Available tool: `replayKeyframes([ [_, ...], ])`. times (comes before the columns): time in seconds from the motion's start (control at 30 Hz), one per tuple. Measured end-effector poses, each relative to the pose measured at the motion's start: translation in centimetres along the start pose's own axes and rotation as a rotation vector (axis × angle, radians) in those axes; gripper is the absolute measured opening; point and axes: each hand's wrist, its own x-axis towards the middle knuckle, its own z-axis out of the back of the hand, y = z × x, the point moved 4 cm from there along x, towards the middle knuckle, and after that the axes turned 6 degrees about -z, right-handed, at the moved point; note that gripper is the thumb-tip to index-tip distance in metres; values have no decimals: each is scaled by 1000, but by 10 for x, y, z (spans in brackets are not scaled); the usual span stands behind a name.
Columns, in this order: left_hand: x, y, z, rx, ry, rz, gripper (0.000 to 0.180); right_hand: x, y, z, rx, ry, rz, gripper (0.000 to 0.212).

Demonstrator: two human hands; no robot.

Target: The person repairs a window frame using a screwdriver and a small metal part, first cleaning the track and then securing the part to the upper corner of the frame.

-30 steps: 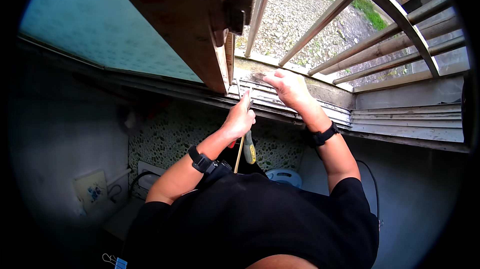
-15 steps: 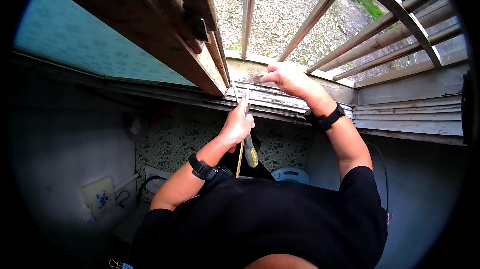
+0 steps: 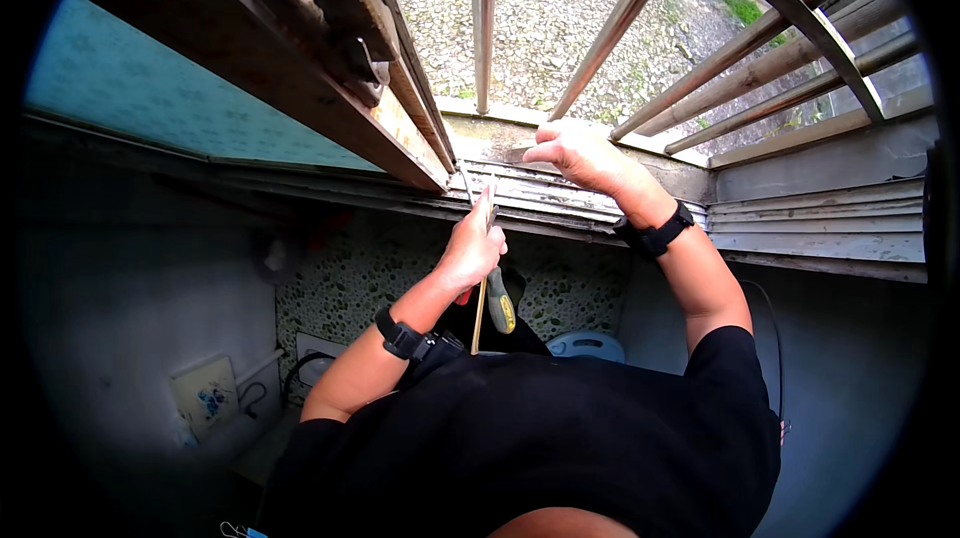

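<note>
My left hand (image 3: 468, 253) is closed around a bundle of tools at the inner edge of the window track (image 3: 570, 200). Below its fist hangs a grey-and-yellow handle (image 3: 502, 304), which looks like a screwdriver's. Beside that handle a long thin tan strip (image 3: 479, 320) runs down toward my body. A small red part (image 3: 463, 296) shows under the palm, and thin tips stick up past the fingers. Over the outer sill, my right hand (image 3: 582, 156) is closed in a pinch. Something thin and dark pokes out at its fingertips, too small to name.
To the left stands a worn wooden sash (image 3: 395, 133) with a metal latch, beside a blue patterned pane (image 3: 190, 88). Metal bars (image 3: 615, 28) close off the outside, with gravel beyond. Below are a pebble-patterned surface (image 3: 350, 278) and a light-blue plastic object (image 3: 588, 345).
The whole view has shifted slightly, with the sash and bars a little further left. Both hands keep nearly the same place and grip.
</note>
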Motion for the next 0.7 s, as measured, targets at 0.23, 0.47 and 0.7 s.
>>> replayKeyframes([
  [0.23, 1, 0, -6, 10, 13, 20, 65, 12, 10, -12, 148, -115, -41, 26],
  [0.47, 17, -10, -2, 5, -29, -46, 65, -10, -13, -7, 215, -241, -306, 26],
  [0.7, 24, -12, -2, -49, -50, 1, 65, -5, 34, -33, -170, -330, -269, 21],
])
